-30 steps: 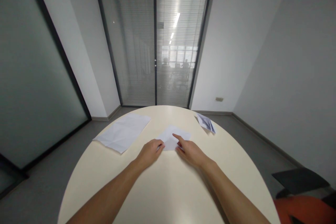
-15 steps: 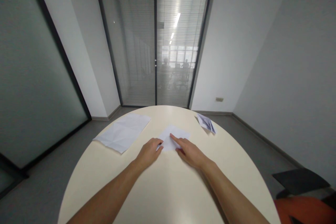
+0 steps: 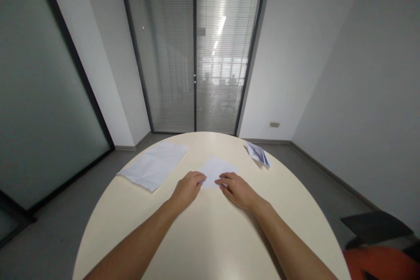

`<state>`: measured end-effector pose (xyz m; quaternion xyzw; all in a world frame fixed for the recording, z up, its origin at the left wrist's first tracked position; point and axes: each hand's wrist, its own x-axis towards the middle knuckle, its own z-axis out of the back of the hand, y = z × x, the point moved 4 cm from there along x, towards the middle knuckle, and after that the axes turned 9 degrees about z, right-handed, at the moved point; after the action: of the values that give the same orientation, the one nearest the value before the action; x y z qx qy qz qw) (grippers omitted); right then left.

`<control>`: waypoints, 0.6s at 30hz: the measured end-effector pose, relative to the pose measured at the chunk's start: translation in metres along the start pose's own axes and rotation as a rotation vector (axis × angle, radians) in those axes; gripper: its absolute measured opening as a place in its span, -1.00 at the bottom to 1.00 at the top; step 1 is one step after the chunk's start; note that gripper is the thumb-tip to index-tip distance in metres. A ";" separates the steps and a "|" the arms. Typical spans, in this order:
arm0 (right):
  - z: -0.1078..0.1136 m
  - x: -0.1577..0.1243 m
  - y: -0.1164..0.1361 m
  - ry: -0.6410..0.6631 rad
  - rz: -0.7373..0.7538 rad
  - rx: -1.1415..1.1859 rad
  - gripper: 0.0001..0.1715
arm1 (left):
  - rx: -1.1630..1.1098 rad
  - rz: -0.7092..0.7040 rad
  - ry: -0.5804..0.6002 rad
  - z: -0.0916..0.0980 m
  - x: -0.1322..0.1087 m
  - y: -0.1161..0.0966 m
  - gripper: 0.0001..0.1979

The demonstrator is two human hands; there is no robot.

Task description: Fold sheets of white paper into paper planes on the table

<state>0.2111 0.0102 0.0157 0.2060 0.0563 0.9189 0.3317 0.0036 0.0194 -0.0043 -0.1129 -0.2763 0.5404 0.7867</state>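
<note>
A small white sheet of paper (image 3: 214,168) lies on the round table between my hands, one corner pointing away from me. At its left side, my left hand (image 3: 188,187) is closed, thumb and fingers together on the paper's edge. My right hand (image 3: 237,189) is at the right side with its fingers bent in and the thumb close beneath, closed on the paper there. The fingers partly cover both side corners of the sheet.
A larger creased paper sheet (image 3: 156,164) lies at the table's left. A folded paper piece (image 3: 257,154) rests near the right rim of the cream table (image 3: 210,236). An orange and black chair (image 3: 380,260) stands at the lower right. Glass doors (image 3: 195,59) are beyond.
My right index finger, stretched out over the middle of the paper before, has drawn back and bent toward the thumb. My left fingers have shifted slightly right. The paper stays in place.
</note>
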 end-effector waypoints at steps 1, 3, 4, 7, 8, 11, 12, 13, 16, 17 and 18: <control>0.002 0.001 0.002 0.006 -0.002 0.000 -0.62 | 0.010 -0.005 0.015 0.000 0.000 0.000 -0.67; 0.006 0.002 0.005 0.022 -0.005 0.006 -0.66 | 0.032 -0.011 0.035 0.000 0.000 -0.001 -0.66; 0.007 0.002 0.007 0.029 -0.006 0.014 -0.67 | 0.044 -0.012 0.032 0.001 0.000 -0.002 -0.65; 0.009 0.004 0.010 0.023 0.007 0.059 -0.71 | 0.081 -0.012 -0.001 0.003 -0.002 -0.005 -0.67; 0.009 0.004 0.012 0.008 0.016 0.074 -0.73 | 0.094 -0.013 -0.010 0.004 -0.003 -0.006 -0.69; 0.009 0.006 0.017 -0.013 0.061 0.117 -0.78 | 0.144 -0.016 -0.022 0.003 -0.004 -0.008 -0.74; 0.008 0.007 0.020 -0.003 0.079 0.131 -0.78 | 0.160 -0.015 -0.026 0.003 -0.004 -0.008 -0.73; 0.007 0.007 0.022 0.013 0.095 0.143 -0.76 | 0.175 -0.014 -0.029 0.002 -0.004 -0.007 -0.71; 0.001 0.009 0.027 0.070 0.138 0.165 -0.66 | 0.197 -0.006 -0.040 0.001 -0.004 -0.005 -0.65; -0.001 0.009 0.028 0.088 0.149 0.167 -0.61 | 0.198 0.001 -0.043 0.001 -0.003 -0.004 -0.65; -0.003 0.009 0.029 0.104 0.158 0.169 -0.56 | 0.195 0.009 -0.047 0.001 -0.003 -0.003 -0.65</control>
<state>0.1866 -0.0065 0.0229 0.1890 0.1345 0.9436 0.2363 0.0045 0.0155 -0.0029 -0.0243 -0.2400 0.5709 0.7848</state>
